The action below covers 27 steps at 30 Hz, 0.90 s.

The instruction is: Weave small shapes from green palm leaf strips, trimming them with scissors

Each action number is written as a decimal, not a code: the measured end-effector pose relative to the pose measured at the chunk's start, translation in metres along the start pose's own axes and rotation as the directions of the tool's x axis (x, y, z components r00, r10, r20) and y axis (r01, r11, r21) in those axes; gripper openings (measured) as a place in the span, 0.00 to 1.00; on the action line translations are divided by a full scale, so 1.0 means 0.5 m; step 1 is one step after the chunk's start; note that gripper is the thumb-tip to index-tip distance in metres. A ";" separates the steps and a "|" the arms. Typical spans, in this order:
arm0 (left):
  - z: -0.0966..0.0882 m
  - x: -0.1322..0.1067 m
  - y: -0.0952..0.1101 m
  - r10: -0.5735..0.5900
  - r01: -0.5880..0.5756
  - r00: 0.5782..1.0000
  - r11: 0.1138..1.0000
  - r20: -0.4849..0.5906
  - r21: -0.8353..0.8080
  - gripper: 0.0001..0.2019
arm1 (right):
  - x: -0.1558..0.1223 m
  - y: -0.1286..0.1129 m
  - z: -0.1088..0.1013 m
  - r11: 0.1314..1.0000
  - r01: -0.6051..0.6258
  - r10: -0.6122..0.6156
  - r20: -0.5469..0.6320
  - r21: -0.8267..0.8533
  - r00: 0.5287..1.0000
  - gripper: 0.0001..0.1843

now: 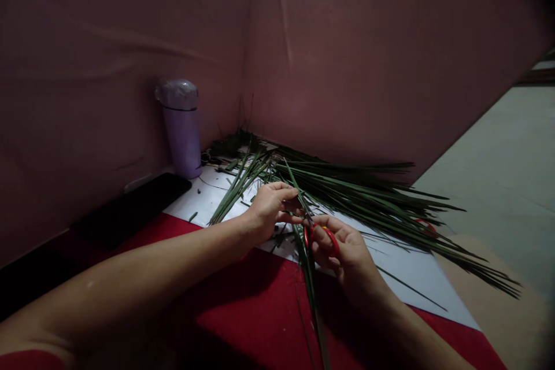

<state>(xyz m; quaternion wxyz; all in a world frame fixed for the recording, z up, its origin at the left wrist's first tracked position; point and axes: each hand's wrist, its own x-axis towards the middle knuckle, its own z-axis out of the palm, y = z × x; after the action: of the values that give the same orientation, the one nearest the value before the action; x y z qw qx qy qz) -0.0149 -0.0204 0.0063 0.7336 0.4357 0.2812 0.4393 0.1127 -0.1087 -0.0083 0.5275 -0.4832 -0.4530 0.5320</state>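
Right hand (344, 245) grips red-handled scissors (334, 243), fingers at loops, blades pointing up toward left hand (274, 211). Left hand pinches green leaf (293, 178) between thumb and fingers; leaf just beside scissors blades, tip rising beyond grip. Whether blades touch leaf, hard to tell in dim light. Long strips (310, 286) trail on near side of scissors, over red cloth (247, 306). Large leaf pile (368, 191) beyond and right of scissors, on white sheet (399, 263). Purple bottle (182, 136) upright, well left of scissors.

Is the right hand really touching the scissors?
Touching. The head view shows the right hand gripping the scissors, its thumb and fingers at the red handles.
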 end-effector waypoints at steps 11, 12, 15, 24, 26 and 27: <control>-0.003 0.003 -0.003 -0.028 0.028 0.999 1.000 -0.024 0.002 0.02 | 0.004 0.006 -0.007 0.999 0.018 -0.019 0.039 0.030 0.999 0.14; -0.003 0.003 -0.003 -0.029 0.029 0.999 1.000 -0.026 0.000 0.02 | 0.005 0.006 -0.007 0.999 0.021 -0.022 0.038 0.035 0.999 0.15; -0.002 0.003 -0.002 -0.039 0.039 0.999 0.999 -0.029 -0.005 0.03 | 0.007 0.008 -0.007 0.999 0.020 -0.022 0.036 0.041 0.999 0.16; -0.013 0.015 0.004 -0.028 0.031 0.994 0.999 -0.104 0.032 0.03 | -0.008 -0.001 -0.012 0.997 0.036 -0.036 -0.004 -0.074 0.999 0.19; -0.017 0.018 0.005 -0.025 0.029 0.993 0.999 -0.114 0.034 0.03 | -0.009 -0.004 -0.023 0.989 0.092 -0.102 -0.086 -0.116 0.991 0.21; -0.019 0.019 0.006 -0.023 0.027 0.993 0.999 -0.116 0.036 0.03 | -0.007 -0.005 -0.031 0.981 0.122 -0.141 -0.122 -0.153 0.982 0.22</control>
<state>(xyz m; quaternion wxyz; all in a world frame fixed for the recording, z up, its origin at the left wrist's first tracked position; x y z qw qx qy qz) -0.0192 -0.0074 0.0044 0.7132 0.4196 0.3367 0.4493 0.1280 -0.1126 -0.0077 0.5539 -0.5235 -0.4854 0.4284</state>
